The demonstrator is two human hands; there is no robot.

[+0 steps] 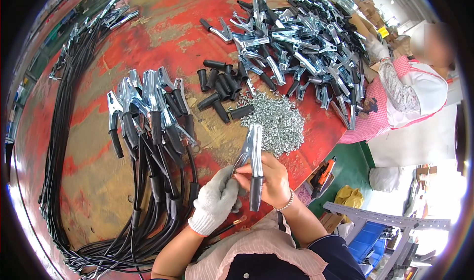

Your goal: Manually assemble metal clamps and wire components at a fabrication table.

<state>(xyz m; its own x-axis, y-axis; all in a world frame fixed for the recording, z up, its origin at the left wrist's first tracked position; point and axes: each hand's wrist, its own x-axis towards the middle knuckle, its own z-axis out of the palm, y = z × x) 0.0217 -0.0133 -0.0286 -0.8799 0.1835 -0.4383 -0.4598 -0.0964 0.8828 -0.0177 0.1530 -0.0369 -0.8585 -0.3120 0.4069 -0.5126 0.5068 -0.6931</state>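
A silver spring clamp [256,151] with a black handle sleeve is held up between my two hands. My left hand [215,201], in a white knit glove, is closed around its left arm, hiding that handle. My bare right hand [274,181], with a beaded bracelet, is closed, its fingertips pinching at the clamp's middle beside the glove. A small coppery bit shows where the fingertips meet; its shape is hard to make out. Below the hands lies a black cable end [229,226] with a copper lug. Just beyond the clamp spreads a pile of small metal nuts [276,124].
Black sleeves [219,85] lie beside a large heap of clamps [301,43]. To my left are clamps fitted on cables [148,102] and a long cable bundle [66,132]. A co-worker [405,87] is at the table's [197,18] right side. An orange-black tool [323,176] lies beyond the edge.
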